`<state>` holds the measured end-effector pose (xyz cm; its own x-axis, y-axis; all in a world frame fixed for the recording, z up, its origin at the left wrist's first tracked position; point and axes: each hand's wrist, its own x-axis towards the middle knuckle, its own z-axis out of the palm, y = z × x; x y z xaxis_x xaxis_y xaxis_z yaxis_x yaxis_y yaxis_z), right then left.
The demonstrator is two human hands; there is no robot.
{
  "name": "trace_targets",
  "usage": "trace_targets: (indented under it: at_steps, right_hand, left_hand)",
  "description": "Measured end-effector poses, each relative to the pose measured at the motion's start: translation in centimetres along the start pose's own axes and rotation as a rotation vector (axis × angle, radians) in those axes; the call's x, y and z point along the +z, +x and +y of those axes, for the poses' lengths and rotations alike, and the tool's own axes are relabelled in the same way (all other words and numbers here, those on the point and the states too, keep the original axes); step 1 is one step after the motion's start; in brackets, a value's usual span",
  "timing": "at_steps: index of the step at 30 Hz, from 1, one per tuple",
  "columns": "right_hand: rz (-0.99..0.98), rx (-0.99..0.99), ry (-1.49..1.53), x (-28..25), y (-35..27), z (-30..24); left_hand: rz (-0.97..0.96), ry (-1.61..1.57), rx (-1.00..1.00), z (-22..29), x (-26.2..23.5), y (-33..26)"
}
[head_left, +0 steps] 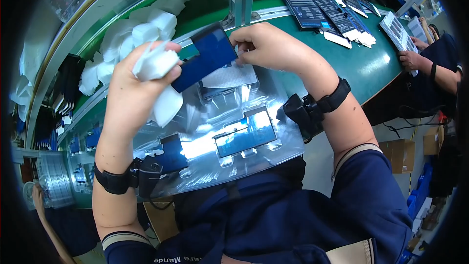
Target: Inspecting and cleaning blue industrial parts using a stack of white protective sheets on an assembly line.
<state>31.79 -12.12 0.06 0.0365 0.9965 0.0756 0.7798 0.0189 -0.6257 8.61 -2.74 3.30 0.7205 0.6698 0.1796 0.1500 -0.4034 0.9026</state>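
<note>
My left hand (128,88) is closed around a folded bundle of thin white sheets (155,64). My right hand (266,44) pinches the right end of a flat, dark blue notched panel (215,51), held tilted over a clear plastic tray (205,173). The panel's other end reaches my left fingertips; whether they grip it too is unclear. In the tray's moulded pockets lie a shiny, dark flat pack (246,134) near the middle and a blue notched piece (173,155) at the left. A white sheet (229,77) covers part of another piece under the panel.
Crumpled white sheets (141,29) are heaped at the back left. Dark printed cards (305,10) lie at the back right of the green bench (371,61). A metal post (242,0) rises behind the tray. At right, another person's hands (410,60) hold a pale tray (395,32).
</note>
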Motion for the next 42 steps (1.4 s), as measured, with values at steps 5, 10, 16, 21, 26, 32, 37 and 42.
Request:
trace_targets:
  at_steps: [5, 10, 16, 21, 26, 32, 37, 42]
  right_hand:
    - [0.044, -0.111, 0.009, 0.3, 0.1, 0.4]
    - [0.054, -0.205, 0.005, 0.3, 0.0, 0.7]
    - [0.007, -0.138, -0.045, 0.6, -0.1, 0.6]
    - [0.174, -0.240, -0.235, 0.4, -0.5, 0.7]
    - [0.250, -0.170, -0.154, -1.1, -2.0, 0.5]
    - [0.250, 0.018, -0.073, -2.0, -3.4, 1.0]
    - [0.163, 0.021, -0.020, -1.5, -3.3, 1.7]
    - [0.166, 0.035, -0.019, -1.3, -3.1, 1.7]
  left_hand:
    - [0.050, 0.026, -0.001, -0.5, -0.6, 0.3]
    - [0.051, 0.028, 0.004, -1.0, -0.7, 0.3]
    - [0.032, 0.057, 0.003, -1.2, -0.7, 0.3]
    - [-0.022, 0.040, -0.015, -1.0, -0.1, 1.1]
    - [-0.189, 0.107, -0.025, -0.7, 0.7, 3.5]
    - [-0.388, 0.156, -0.195, -1.4, 2.1, 5.8]
    - [-0.426, 0.470, -0.156, -1.9, 2.7, 6.2]
    - [-0.450, 0.472, -0.135, -1.6, 2.6, 5.9]
